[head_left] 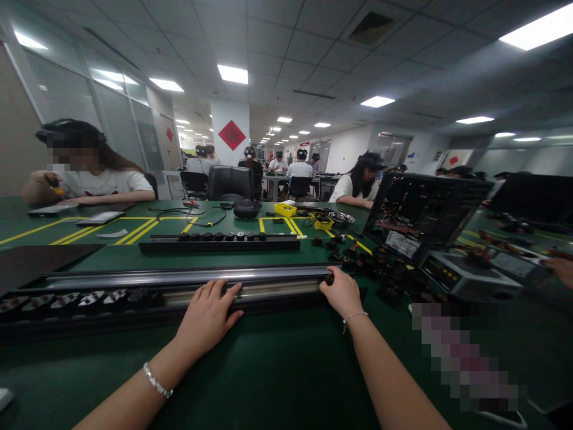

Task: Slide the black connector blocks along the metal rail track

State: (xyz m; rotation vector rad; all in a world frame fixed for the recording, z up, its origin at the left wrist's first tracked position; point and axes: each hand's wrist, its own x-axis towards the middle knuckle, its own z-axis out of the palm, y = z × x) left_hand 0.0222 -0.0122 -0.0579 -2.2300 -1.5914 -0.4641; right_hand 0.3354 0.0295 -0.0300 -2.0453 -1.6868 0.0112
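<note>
A long black metal rail (273, 303) with a shiny inner channel lies across the green table in front of me. Several black modules with pale, patterned tops (92, 301) sit in a row in its left part. My left hand (208, 316) rests on the rail near its middle, fingers stretched and thumb apart, just right of that row. At the rail's right end, the thumb and fingers of my right hand (344, 292) close around a small black module (329, 279), which they partly hide.
A shorter black rail with modules (219, 239) lies behind. Loose black modules (394, 269) are heaped at right, beside an open computer case (421, 209) and a grey metal box (468, 278). A yellow tray (285, 209) stands farther back. Other people sit left and right.
</note>
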